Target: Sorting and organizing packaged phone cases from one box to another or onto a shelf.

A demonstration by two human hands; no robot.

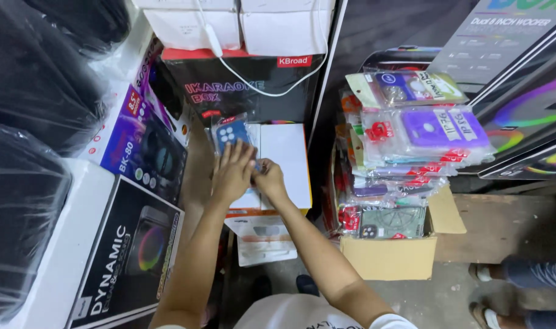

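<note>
My left hand (232, 172) and my right hand (269, 178) meet over a blue phone case in a clear plastic sleeve (228, 134), both gripping its lower edge. The case shows several round holes near its top. It rests above a white flat box (285, 159) that lies on a stack of printed boxes (262, 239). My fingers cover the lower part of the sleeve.
A cardboard box (390, 256) crammed with bagged phone cases (412, 140) stands to the right. Speaker boxes (131, 256) and plastic-wrapped black items (22, 201) crowd the left. White boxes with a cable (241, 27) sit behind. Another person's feet (503, 292) are at lower right.
</note>
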